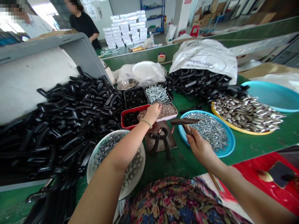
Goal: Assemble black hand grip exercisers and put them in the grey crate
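Nearest, a white bowl (89, 169) of metal rings lies under the left forearm; the right hand (198, 147) is closed around a hammer (185, 122), whose head hangs over the edge of a blue plate (230, 146) of nuts; just left of it a black hand grip (160, 138) rests on a brown board (172, 142); farther, the left hand (153, 112) bends its fingers down into a tray (169, 117) of small metal pieces; I cannot tell if it holds any; black handles (77, 109) are heaped at the left; a white bag (205, 57) lies behind.
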Motion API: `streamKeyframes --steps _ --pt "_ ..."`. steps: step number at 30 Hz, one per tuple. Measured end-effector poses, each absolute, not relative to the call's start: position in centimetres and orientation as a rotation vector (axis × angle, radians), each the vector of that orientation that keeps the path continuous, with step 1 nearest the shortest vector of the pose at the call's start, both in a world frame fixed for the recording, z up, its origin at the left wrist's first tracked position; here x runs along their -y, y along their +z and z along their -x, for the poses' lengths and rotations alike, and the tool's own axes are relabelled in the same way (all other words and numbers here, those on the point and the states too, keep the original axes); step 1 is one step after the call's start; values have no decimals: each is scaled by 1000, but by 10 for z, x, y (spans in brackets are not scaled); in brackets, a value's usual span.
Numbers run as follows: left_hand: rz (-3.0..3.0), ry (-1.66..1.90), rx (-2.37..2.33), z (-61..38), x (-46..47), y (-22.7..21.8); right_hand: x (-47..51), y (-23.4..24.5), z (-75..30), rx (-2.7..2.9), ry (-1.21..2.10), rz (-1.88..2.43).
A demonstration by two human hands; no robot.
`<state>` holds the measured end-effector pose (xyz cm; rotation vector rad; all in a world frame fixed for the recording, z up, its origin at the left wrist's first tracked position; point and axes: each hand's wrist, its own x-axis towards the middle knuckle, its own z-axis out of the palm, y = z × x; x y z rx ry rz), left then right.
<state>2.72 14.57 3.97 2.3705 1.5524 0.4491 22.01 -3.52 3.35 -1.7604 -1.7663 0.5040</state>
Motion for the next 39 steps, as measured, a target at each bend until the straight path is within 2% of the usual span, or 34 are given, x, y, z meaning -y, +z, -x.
streamKeyframes --steps 4,11,27,32,36,39 --pt "-2091 724 -1335 0 -86 32 37 33 -217 1745 543 1718" --pt "-2169 795 -1323 10 -22 6 38 29 -210 1773 597 1691" --pt "-2595 339 -1304 3 -15 -1 49 26 -213 1776 620 1659" --pt "-2525 437 -1261 8 -7 0 48 26 -208 1853 636 1620" --pt "-2309 594 -1438 21 17 5 46 36 -199 1980 677 1527" --pt "-2312 543 -1498 30 38 8 45 47 -192 2062 603 1577"
